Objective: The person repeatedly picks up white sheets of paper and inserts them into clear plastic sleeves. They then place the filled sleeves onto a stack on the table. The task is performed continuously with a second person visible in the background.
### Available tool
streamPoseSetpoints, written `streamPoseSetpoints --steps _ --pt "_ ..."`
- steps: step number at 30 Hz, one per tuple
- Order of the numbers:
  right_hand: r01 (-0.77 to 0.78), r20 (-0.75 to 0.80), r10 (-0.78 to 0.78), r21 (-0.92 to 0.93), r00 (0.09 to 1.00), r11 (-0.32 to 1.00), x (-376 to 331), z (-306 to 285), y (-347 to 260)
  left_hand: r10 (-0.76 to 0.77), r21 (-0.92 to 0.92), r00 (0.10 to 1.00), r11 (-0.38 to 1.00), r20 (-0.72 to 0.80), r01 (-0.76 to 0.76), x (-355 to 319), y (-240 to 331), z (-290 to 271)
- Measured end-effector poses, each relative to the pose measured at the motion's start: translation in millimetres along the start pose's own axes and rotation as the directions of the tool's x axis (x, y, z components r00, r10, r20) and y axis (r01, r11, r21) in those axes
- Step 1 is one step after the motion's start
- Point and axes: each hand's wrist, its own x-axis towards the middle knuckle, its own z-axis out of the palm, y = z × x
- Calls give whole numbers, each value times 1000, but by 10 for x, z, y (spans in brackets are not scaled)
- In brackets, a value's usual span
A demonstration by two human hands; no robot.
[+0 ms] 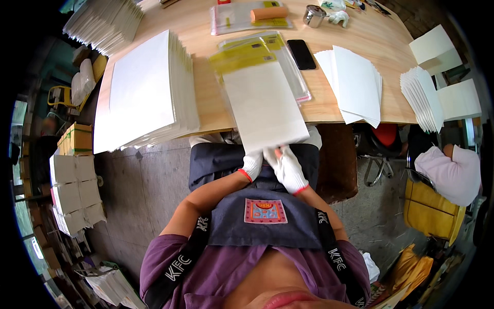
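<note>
The left hand [252, 167], in a white knitted glove with a red cuff, is at the lower edge of a flat white rectangular paper piece [267, 105] in the centre of the frame. Its fingers are largely hidden by that edge; whether they pinch it cannot be told. The right hand [289, 170], gloved alike, is just beside it, fingers pointing up the frame to the same edge. A small orange patch shows among these fingers; blur prevents telling whether they are pressed together or pinching.

The paper piece slants over the near edge of a pale wood-grain table [393, 54]. Its upper end meets a clear plastic bag with a yellow printed band [242, 61]; how far it lies inside cannot be determined. Further clear plastic bags [294, 76] lie beneath, toward the right.

A tall stack of white sheets [141, 87] occupies the table's left side. Right of centre are a black smartphone [301, 54] and a fanned pile of white sheets [355, 85]. At the top of the frame, an orange cylinder [269, 13] rests on packaged plastic bags [231, 18], with a shiny round metal container [314, 16] to its right.
</note>
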Motion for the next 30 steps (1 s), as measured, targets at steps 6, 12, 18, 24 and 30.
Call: streamPoseSetpoints --steps 6,12,18,24,30 --pt "23 170 35 -330 985 944 253 199 -47 -130 -301 978 937 163 175 162 185 -212" --pt "583 589 -82 -807 804 -90 271 448 -160 -119 -156 992 980 42 124 -152 537 -525" --pt "578 686 143 -461 714 -673 569 728 92 -79 80 997 994 -25 80 -62 742 -851" --pt "716 679 235 -682 696 -150 511 506 -195 -99 4 994 995 -49 99 -75 711 -833" --pt "664 -71 -660 71 748 744 124 -980 -1612 74 240 996 967 46 -83 -260 789 -882"
